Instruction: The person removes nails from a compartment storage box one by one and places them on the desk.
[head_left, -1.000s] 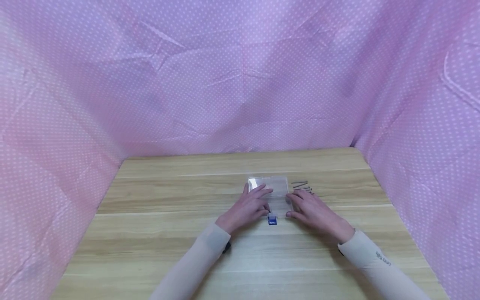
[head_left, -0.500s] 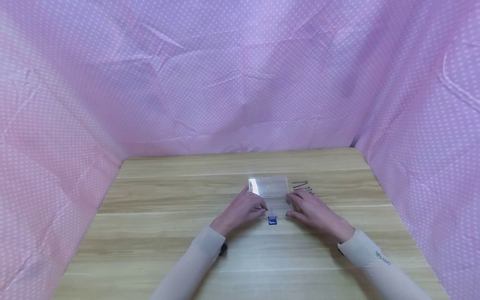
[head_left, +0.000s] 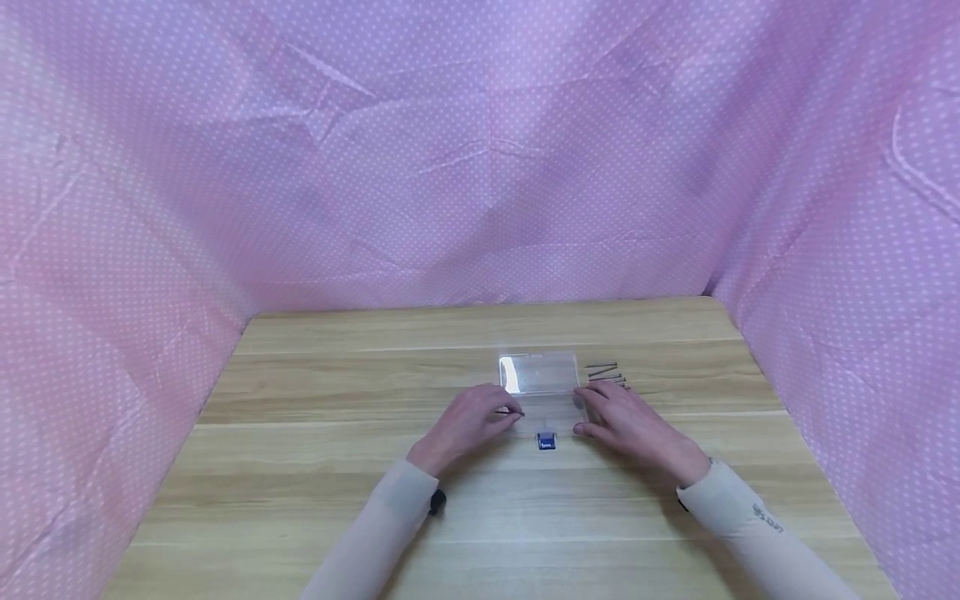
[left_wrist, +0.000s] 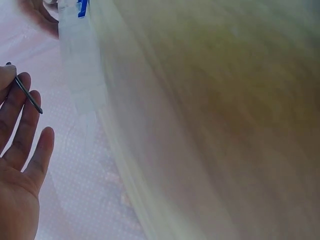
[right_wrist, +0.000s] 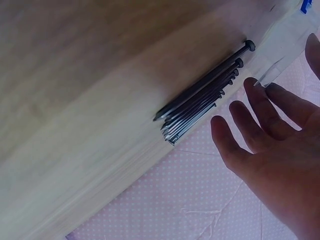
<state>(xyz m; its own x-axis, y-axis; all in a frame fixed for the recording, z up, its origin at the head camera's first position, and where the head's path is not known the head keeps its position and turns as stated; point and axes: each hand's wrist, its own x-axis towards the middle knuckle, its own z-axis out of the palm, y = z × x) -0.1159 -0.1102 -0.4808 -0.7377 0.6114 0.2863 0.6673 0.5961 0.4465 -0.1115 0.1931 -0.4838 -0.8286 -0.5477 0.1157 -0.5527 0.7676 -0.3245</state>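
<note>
A clear plastic box [head_left: 551, 407] lies on the table with its lid [head_left: 543, 373] swung back and a blue latch [head_left: 547, 442] at its front. My left hand [head_left: 467, 423] is at the box's left side and pinches a dark nail [left_wrist: 29, 95] between thumb and forefinger; its other fingers are spread. At the box's right edge, my right hand [head_left: 630, 427] rests with loosely extended fingers touching the plastic. Several dark nails [right_wrist: 205, 95] of differing sizes lie in a row just beyond that hand, partly hidden by it in the head view.
A light wood-grain table [head_left: 360, 467] spreads around the box. Pink dotted cloth [head_left: 480, 183] hangs behind the table and along both sides.
My left hand has drawn back leftward from over the box, with the nail in its fingers, uncovering more of the lid and base. The right hand stays at the box's edge.
</note>
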